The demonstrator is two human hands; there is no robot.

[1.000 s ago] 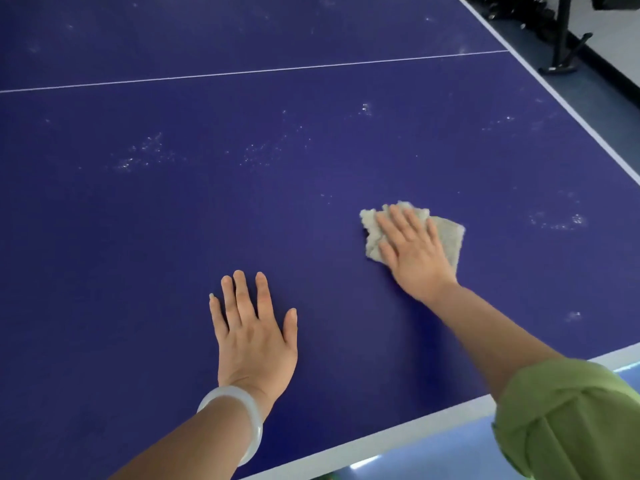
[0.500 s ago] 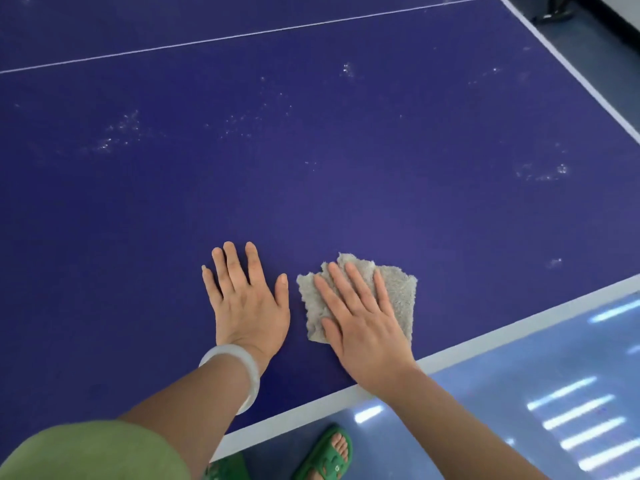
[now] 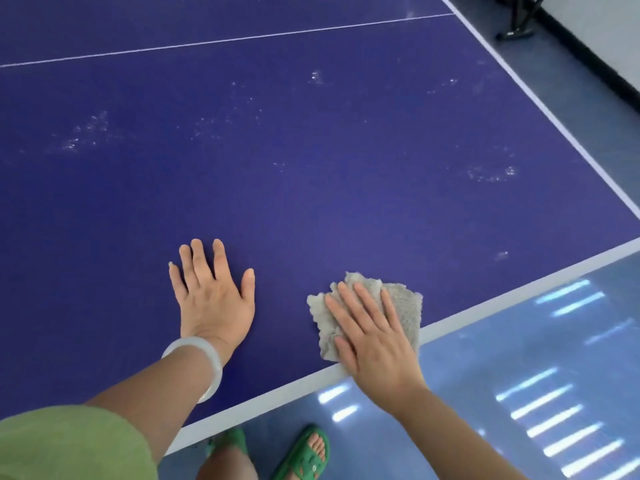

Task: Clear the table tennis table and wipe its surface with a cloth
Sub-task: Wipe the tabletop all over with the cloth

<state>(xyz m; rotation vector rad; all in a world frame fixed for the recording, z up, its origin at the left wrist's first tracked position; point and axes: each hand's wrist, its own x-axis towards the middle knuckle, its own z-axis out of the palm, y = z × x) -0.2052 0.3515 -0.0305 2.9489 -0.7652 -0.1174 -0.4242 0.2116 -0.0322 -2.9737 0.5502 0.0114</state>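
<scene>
**Right-hand fingers** (image 3: 349,308): four, straight and slightly spread, laid flat on top of the cloth. They curl round nothing.

**Right hand** (image 3: 379,341): palm down, pressing the cloth to the table. The heel of the hand lies over the white end line. The bare forearm runs off at lower right.

**Cloth** (image 3: 403,301): grey-beige nubbly terry, crumpled into a rough square. It lies on the blue surface just inside the near end, with its near edge touching the white end line. It sits to the right of the left hand and apart from it.

**Left-hand fingers** (image 3: 197,263): straight and spread, flat on bare table, with the thumb splayed towards the cloth. They hold nothing.

**Left hand** (image 3: 216,303): palm down, resting on the surface.

**Bangle** (image 3: 207,358): pale, translucent white, on the left wrist.

**Sleeve** (image 3: 69,445): green, on the left arm, filling the lower left corner.

**Table tennis table** (image 3: 329,202): dark blue top. The white end line (image 3: 485,308) runs along the near edge and a matching line runs along the right side. A thin white centre line (image 3: 225,39) crosses the far part.

**Speckled marks** (image 3: 86,133): whitish patches scattered over the surface at far left, in the middle and at right, all well beyond the cloth. One small spot lies near the end line.

**Floor** (image 3: 502,341): blue and glossy, reflecting strips of light.

**Sandal** (image 3: 304,452): green, on a foot below the table's near edge. A second is partly hidden beside it.

**Black stand base** (image 3: 516,27): on the floor at upper right, near a dark skirting.
</scene>
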